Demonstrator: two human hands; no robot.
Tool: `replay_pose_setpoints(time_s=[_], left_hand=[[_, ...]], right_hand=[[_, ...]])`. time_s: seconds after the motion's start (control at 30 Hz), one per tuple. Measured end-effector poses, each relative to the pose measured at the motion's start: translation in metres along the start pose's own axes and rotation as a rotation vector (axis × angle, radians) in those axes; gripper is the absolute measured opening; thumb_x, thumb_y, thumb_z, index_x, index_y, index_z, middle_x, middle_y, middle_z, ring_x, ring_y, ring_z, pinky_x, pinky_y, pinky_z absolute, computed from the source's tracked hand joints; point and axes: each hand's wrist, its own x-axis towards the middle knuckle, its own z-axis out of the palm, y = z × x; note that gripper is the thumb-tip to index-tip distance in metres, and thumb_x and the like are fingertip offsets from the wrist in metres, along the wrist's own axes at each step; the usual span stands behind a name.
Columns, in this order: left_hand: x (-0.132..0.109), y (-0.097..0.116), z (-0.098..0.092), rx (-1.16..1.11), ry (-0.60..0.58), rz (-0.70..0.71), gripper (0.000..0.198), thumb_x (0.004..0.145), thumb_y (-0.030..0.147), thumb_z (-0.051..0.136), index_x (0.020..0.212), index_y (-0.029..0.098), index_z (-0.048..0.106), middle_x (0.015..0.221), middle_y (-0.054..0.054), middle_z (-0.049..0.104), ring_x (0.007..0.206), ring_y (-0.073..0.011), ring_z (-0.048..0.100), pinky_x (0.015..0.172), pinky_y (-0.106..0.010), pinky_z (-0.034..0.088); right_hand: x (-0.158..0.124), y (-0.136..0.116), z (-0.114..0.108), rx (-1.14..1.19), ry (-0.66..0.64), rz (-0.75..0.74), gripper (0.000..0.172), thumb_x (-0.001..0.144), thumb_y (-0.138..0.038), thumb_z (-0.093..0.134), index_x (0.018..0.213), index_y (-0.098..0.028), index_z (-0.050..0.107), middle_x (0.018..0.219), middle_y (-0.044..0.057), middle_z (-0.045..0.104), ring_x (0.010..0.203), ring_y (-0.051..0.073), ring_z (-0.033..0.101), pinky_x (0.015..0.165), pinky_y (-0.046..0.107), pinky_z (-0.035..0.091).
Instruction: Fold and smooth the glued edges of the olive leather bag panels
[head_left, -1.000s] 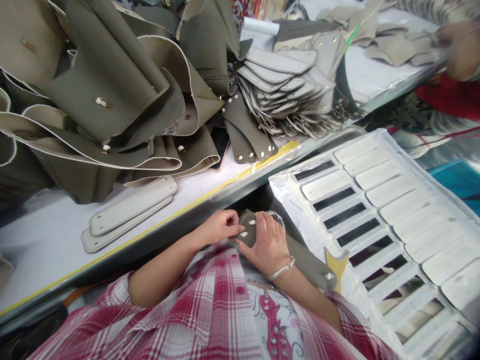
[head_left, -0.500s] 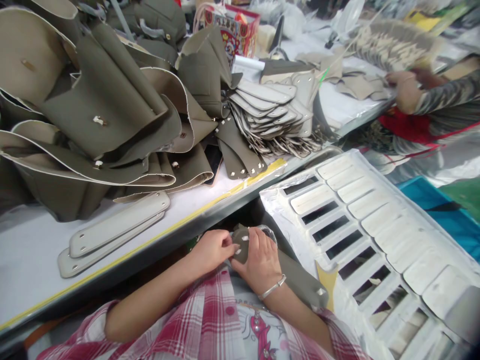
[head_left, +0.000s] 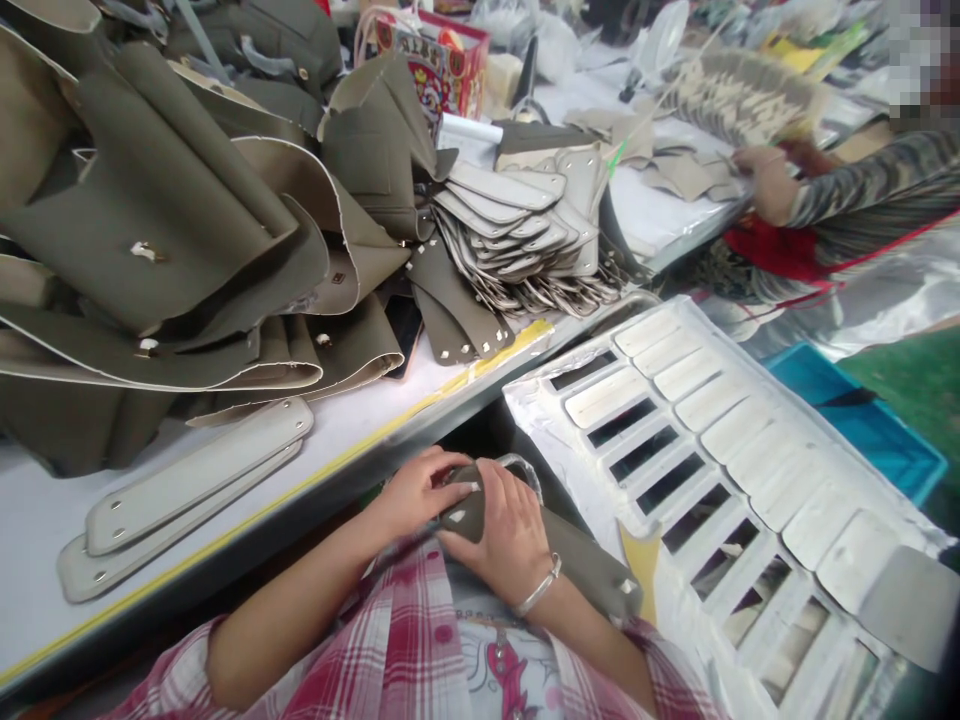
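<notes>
An olive-grey leather strap piece [head_left: 589,560] with small shiny fittings lies across my lap, in front of the table edge. My right hand [head_left: 506,525] is closed over its near end, fingers on top and thumb on the near side. My left hand [head_left: 424,492] pinches at the same end, thumb beside a small shiny fitting; the fingertips are partly hidden behind the leather. Two pale grey strap pieces with rivets [head_left: 199,480] lie stacked on the table to the left. More olive straps [head_left: 459,305] with fittings lie further back.
Large olive leather bag parts [head_left: 187,220] heap up on the left of the table. Pale strap pieces [head_left: 517,220] are piled in the middle. To my right stands a white slotted rack [head_left: 645,480] bearing pale pieces, with a blue bin [head_left: 862,420] beyond. A co-worker's hand [head_left: 769,180] is at far right.
The view has shifted, so the table things sit further left. My left thumb has stretched forward along the strap's end; my right hand keeps its hold.
</notes>
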Motion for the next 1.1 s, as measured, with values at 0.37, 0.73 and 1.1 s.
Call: replay_pose_setpoints(time_s=[0.37, 0.73, 1.1], left_hand=[[-0.001, -0.009, 0.005, -0.11, 0.023, -0.002, 0.028, 0.078, 0.037, 0.059, 0.099, 0.019, 0.063, 0.078, 0.001, 0.048, 0.066, -0.0113, 0.046, 0.059, -0.022, 0.037], [0.0, -0.017, 0.013, -0.142, 0.064, 0.115, 0.023, 0.08, 0.031, 0.058, 0.099, 0.019, 0.064, 0.101, -0.006, 0.054, 0.084, -0.0146, 0.053, 0.071, -0.025, 0.043], [-0.001, -0.011, 0.02, -0.195, 0.133, 0.147, 0.016, 0.079, 0.019, 0.057, 0.094, 0.019, 0.063, 0.099, -0.005, 0.057, 0.092, -0.0169, 0.054, 0.079, -0.028, 0.043]], right_hand=[[0.014, 0.002, -0.016, 0.138, -0.148, 0.05, 0.067, 0.057, -0.049, 0.075, 0.11, -0.015, 0.049, 0.108, 0.012, 0.056, 0.1, 0.029, 0.053, 0.086, 0.044, 0.042], [0.0, 0.025, -0.016, 0.189, -0.107, -0.073, 0.068, 0.064, -0.044, 0.074, 0.117, -0.011, 0.046, 0.117, 0.014, 0.053, 0.109, 0.027, 0.05, 0.093, 0.043, 0.043], [-0.004, 0.023, -0.02, 0.09, -0.14, -0.054, 0.086, 0.059, -0.055, 0.072, 0.124, -0.009, 0.042, 0.123, 0.018, 0.05, 0.111, 0.03, 0.047, 0.093, 0.045, 0.04]])
